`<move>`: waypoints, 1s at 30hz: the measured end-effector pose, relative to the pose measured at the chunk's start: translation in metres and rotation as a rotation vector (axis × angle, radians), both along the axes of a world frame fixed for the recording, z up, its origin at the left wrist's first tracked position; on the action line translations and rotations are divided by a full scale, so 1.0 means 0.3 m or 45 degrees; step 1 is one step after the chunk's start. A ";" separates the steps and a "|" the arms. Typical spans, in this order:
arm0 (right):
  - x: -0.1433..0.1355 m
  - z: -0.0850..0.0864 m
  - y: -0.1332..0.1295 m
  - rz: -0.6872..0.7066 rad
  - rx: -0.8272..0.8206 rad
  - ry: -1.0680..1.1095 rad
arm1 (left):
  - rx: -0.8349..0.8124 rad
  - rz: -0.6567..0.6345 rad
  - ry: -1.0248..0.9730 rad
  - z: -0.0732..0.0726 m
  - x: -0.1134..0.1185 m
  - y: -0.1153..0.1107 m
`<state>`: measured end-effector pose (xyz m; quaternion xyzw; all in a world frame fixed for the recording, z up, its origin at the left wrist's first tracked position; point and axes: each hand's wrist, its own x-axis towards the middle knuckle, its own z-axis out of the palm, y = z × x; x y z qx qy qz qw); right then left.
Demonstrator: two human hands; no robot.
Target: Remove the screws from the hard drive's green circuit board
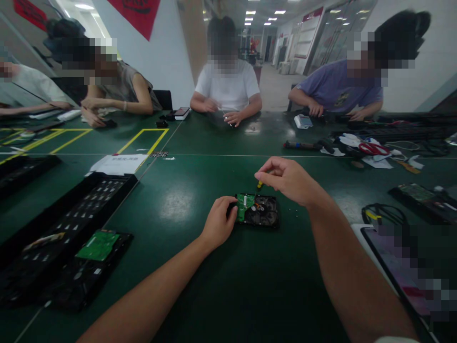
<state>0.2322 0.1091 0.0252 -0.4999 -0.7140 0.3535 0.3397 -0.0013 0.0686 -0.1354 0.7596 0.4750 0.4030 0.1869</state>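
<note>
A hard drive [266,214] with a green circuit board at its left end lies flat on the green table. My left hand [219,220] grips the drive's left edge, fingers on top of it. Above the drive's far edge, my right hand [285,178] pinches a small yellow and black screwdriver [260,184], its thin shaft pointing down to the board's right edge. Several tiny screws [296,210] are scattered just right of the drive.
On the left are a long black tray [132,181] and more drives with a green board [98,245]. A tablet [396,271] and a coiled black cable [383,213] lie at right. Tools and wires [374,148] are farther back. Several people sit across the table [200,166].
</note>
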 end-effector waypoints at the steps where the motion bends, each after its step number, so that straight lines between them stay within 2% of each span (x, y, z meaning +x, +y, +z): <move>1: 0.000 -0.001 0.000 -0.032 0.004 -0.020 | -0.002 0.000 0.001 0.000 0.000 0.000; 3: -0.004 -0.004 -0.002 -0.048 -0.014 -0.009 | -0.008 0.005 0.003 0.000 0.000 0.001; 8: -0.025 -0.009 -0.003 0.093 -0.142 0.159 | -0.002 -0.001 0.009 -0.002 -0.001 0.002; 15: -0.024 -0.020 0.008 0.171 -0.326 0.422 | -0.009 0.008 0.018 -0.006 -0.001 0.003; 17: -0.020 -0.016 0.006 0.163 -0.293 0.385 | -0.017 0.010 0.022 -0.007 0.000 0.003; 22: -0.004 -0.017 0.011 0.043 -0.043 0.127 | -0.010 0.013 0.018 -0.004 0.000 0.001; 26: 0.006 -0.032 0.022 -0.077 0.024 0.011 | -0.008 0.003 0.012 -0.004 -0.001 0.001; 30: -0.003 -0.023 0.013 0.000 0.012 0.015 | -0.002 -0.002 0.008 -0.010 -0.003 0.005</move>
